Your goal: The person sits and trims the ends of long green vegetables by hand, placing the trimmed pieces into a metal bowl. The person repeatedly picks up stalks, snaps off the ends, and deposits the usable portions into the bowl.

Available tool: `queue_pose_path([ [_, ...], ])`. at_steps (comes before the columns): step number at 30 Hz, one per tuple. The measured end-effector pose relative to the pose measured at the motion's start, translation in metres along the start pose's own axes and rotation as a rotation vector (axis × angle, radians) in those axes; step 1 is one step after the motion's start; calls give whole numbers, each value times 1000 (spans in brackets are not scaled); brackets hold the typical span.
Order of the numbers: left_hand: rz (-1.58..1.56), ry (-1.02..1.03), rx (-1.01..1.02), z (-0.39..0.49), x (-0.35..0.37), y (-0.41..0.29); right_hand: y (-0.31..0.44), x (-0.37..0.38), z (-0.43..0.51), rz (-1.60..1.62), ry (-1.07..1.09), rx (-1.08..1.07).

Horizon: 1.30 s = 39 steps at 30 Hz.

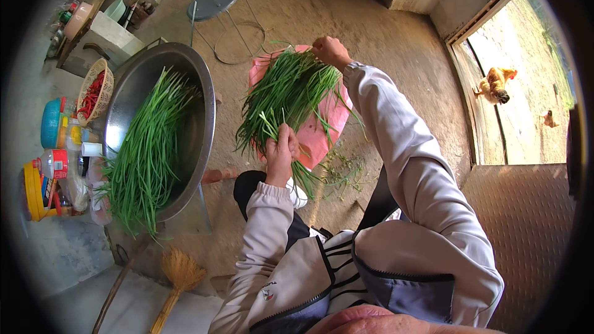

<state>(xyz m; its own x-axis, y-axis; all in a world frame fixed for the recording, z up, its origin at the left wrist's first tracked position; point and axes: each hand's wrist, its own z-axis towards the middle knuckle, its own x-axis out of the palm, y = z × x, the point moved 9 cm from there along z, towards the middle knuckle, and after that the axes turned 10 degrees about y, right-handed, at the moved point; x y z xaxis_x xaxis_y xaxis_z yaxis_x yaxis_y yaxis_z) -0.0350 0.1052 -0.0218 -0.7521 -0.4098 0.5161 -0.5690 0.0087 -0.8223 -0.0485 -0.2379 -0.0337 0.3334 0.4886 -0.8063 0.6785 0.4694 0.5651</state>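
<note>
My left hand (281,153) is closed around a small bunch of Chinese chives (269,123), whose pale cut ends point up and whose green leaves hang below the fist. Beyond it, a large heap of chives (297,83) lies on a pink plastic bag (320,125) on the floor. At the heap's upper right edge is my right hand (330,51), its fingers bent at the leaf stems; whether they pinch any is too small to tell. On the left, a wide metal basin (207,102) holds another long pile of chives (148,153), with leaves over its near rim.
A round stool (214,2) stands beyond the basin. Left are a basket of red chillies (96,93), bottles and tubs (55,162). Plant scraps (345,171) litter the floor beside the bag. A straw broom (178,273) lies lower left. Chickens (496,86) are outside the doorway at right.
</note>
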Motion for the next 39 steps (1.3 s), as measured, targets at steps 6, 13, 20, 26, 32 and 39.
queue_pose_path([
  [6, 60, 24, 4, 2, -1, -2, 18, -16, -11, -67, 17, -262],
  [13, 82, 13, 65, -4, 5, -5, 43, -101, -112, -106, -53, -503],
  [20, 444, -9, 244, -34, 52, -46, 61, -221, -241, -48, -226, -480],
  [26, 846, 44, 734, -73, 163, -141, 90, -270, -327, 3, -290, -490],
  [32, 905, 277, 727, -64, 250, -133, 76, -244, -361, 406, -54, -459],
  [39, 596, 418, 332, -49, 236, -60, 23, -172, -359, 847, 136, -349],
])
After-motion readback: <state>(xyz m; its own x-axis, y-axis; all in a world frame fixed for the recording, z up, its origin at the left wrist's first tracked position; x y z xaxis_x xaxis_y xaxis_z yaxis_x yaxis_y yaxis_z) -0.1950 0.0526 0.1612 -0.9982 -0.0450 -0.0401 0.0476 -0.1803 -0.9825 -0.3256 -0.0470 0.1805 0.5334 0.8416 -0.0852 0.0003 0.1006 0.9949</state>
